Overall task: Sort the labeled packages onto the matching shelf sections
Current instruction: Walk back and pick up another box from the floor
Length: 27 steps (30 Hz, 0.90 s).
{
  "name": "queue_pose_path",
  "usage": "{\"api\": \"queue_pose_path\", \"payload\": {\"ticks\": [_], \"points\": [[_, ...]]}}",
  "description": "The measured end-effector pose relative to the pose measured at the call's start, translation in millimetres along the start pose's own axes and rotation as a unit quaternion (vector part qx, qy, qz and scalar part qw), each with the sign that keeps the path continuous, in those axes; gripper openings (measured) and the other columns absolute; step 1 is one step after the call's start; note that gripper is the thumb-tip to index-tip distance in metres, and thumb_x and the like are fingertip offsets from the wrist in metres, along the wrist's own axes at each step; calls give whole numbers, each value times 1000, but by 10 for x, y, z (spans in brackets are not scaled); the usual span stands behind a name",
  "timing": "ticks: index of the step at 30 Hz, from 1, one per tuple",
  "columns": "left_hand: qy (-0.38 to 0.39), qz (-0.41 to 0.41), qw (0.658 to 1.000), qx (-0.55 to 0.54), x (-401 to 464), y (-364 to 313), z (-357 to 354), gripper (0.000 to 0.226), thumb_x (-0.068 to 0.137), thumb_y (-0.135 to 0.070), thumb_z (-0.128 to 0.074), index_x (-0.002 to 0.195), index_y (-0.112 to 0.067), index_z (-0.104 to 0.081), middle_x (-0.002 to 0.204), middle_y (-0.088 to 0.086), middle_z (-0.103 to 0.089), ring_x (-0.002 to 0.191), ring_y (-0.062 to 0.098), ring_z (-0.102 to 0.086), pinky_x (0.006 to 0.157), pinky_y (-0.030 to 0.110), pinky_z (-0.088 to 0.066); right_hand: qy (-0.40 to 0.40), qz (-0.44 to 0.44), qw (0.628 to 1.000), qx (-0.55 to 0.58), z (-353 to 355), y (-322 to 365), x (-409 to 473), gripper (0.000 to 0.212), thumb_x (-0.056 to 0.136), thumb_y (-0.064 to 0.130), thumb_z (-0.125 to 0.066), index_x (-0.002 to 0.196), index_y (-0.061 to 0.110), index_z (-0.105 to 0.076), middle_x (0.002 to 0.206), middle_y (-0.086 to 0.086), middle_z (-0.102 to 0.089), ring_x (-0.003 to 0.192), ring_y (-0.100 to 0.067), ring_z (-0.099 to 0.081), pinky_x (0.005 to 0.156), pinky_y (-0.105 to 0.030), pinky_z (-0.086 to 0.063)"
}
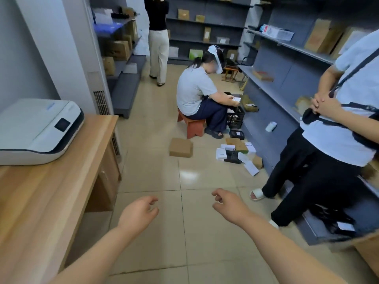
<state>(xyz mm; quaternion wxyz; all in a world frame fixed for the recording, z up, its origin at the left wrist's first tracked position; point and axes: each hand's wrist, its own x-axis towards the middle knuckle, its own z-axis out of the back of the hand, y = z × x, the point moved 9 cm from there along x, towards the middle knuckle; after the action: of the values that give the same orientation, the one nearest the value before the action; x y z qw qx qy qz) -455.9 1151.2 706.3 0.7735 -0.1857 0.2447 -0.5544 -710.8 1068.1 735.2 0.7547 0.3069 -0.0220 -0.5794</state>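
Note:
My left hand [139, 214] and my right hand [229, 206] are stretched out over the tiled floor, both empty with fingers loosely curled and apart. Ahead on the floor lies a brown cardboard box [180, 147]. To its right, a heap of small white, black and brown packages [238, 153] sits against the base of the grey shelving [272, 93] on the right. Several packages stand on the grey shelves at the right, the back [205, 23] and the left [121, 48].
A wooden desk [51, 193] with a white printer [39, 130] fills the left. A person in black trousers [320, 160] stands close on the right. Another person sits on a red stool [193, 126] by a black crate [235, 117]. A third stands at the back.

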Motion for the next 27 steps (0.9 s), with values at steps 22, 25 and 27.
{"api": "queue_pose_path", "payload": {"ticks": [22,25,27], "points": [[13,32,999,-25,3883,31,560,38,86,-30,-52,124,-23,-54,123,-3,-62,104,14,-61,87,28,-48,37,-1,999,24,837,533,3918,40,88,24,-51,127,22,-50,108,7,-52,108,-18,-56,87,-26,-43],[9,46,998,-29,4424,-95,611,39,87,-30,-52,125,-23,-53,123,-2,-62,103,14,-61,85,28,-48,52,1,998,20,1076,519,4515,40,88,24,-50,128,23,-49,114,4,-55,108,-17,-56,90,-28,-45],[1,56,998,-28,4762,-139,638,39,87,-29,-52,125,-23,-53,123,-2,-62,103,14,-61,84,28,-47,58,7,998,13,1221,531,4910,40,88,24,-50,128,22,-49,116,2,-56,108,-17,-56,89,-27,-45]]}}
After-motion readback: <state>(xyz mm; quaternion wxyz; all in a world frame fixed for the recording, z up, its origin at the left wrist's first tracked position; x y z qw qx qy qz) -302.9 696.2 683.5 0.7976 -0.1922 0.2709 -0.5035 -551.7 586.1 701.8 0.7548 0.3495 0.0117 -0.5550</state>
